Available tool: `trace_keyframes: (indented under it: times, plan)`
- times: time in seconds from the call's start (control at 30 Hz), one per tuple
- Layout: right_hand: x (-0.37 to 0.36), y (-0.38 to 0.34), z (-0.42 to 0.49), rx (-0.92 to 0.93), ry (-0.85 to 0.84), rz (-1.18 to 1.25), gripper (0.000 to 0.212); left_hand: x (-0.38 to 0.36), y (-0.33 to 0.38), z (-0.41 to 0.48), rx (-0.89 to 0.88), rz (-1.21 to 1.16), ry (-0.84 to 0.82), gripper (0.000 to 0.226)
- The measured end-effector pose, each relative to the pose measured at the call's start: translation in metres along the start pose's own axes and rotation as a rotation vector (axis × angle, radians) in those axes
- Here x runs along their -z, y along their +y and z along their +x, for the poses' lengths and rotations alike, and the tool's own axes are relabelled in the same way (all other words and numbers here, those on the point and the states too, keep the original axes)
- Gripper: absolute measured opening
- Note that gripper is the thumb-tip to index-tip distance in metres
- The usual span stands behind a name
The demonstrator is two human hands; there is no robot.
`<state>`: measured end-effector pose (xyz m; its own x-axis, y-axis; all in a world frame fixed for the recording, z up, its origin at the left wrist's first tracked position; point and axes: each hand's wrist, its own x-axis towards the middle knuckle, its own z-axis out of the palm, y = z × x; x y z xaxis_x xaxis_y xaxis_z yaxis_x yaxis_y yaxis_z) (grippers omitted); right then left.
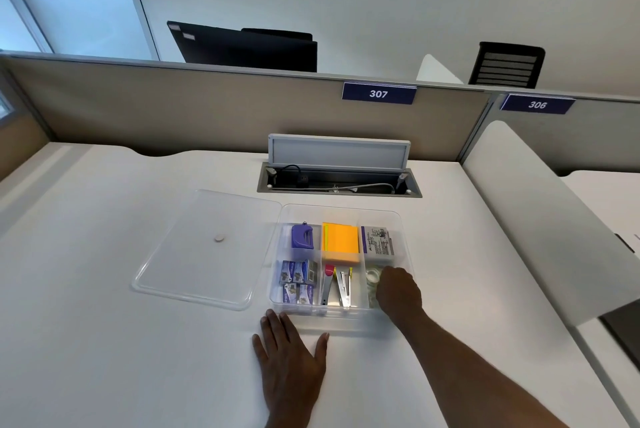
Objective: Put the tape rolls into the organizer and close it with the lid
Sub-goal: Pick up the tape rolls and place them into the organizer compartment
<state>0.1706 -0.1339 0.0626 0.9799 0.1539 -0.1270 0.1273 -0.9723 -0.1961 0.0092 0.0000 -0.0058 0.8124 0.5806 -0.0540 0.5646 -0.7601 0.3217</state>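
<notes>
A clear plastic organizer (403,237) with several compartments sits open on the white desk. Its clear lid (194,254) lies flat on the desk just to its left, a small round knob at its middle. Clear tape rolls (373,276) lie in the front right compartment. My right hand (398,292) reaches into that compartment, fingers curled down over the rolls; whether it grips one is hidden. My left hand (291,358) rests flat on the desk, fingers spread, touching the organizer's front left corner.
Other compartments hold a purple sharpener (302,237), orange sticky notes (340,242), staple boxes (298,280), a grey box (378,242) and metal tools (337,285). An open cable hatch (339,181) lies behind the organizer. Beige partitions stand at the back, a white divider at right.
</notes>
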Motion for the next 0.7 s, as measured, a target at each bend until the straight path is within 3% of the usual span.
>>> trace_keyframes:
  times: [0.27,0.6,0.7]
  plan:
    - [-0.008,-0.013,0.003,-0.120,0.074,0.051,0.021,0.001,0.000,0.000,0.001,-0.004,-0.017,0.097]
    - [-0.014,-0.010,0.008,0.075,0.063,0.131,0.018,0.001,0.000,0.001,-0.004,0.001,-0.017,0.097]
    - [-0.012,-0.011,0.007,0.054,0.071,0.195,0.019,0.000,0.000,0.001,-0.001,-0.004,-0.018,0.097]
